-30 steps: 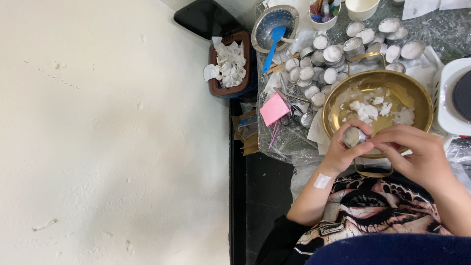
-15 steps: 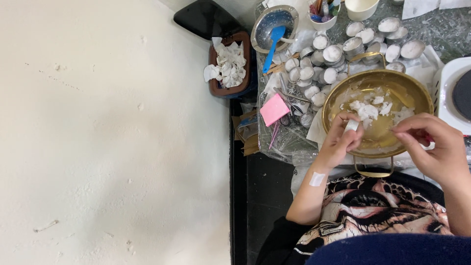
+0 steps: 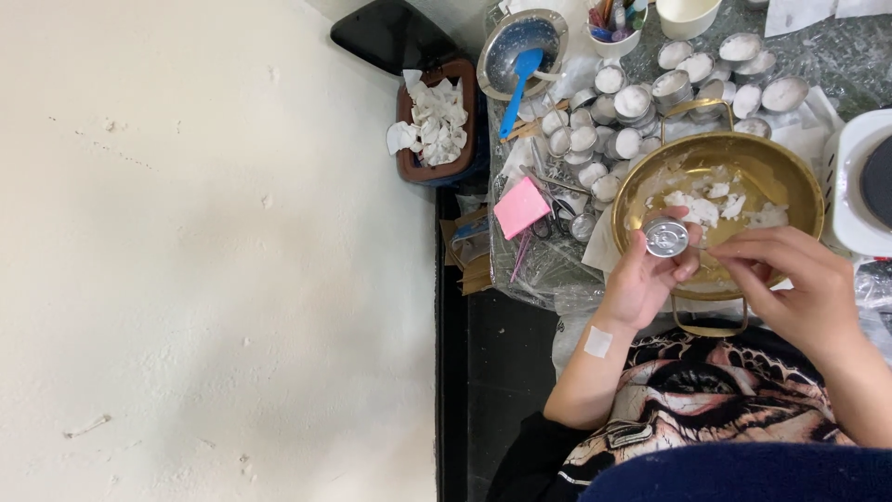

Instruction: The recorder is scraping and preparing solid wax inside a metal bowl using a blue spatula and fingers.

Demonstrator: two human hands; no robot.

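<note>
My left hand (image 3: 646, 279), with a white plaster on its forearm, is shut on a small round silver tin cup (image 3: 666, 238) and holds it over the near rim of a brass bowl (image 3: 804, 186). White wax chunks (image 3: 706, 206) lie inside the bowl. To the right of the cup, my right hand (image 3: 790, 288) hovers over the bowl's front edge. Its thumb and fingertips are pinched together, and I cannot make out whether anything is between them. The two hands are a few centimetres apart.
Several wax-filled tin cups (image 3: 632, 102) crowd the table behind the bowl. A steel bowl (image 3: 548, 28) with a blue spoon (image 3: 518, 84), a pink pad (image 3: 520, 206) and a brown tray of crumpled tissue (image 3: 432, 121) sit further left. A white appliance (image 3: 859, 186) stands at the right edge.
My hands have separated. The left hand lifted the tin cup and turned its base toward me. The right hand drew away to the right and now sits lower.
</note>
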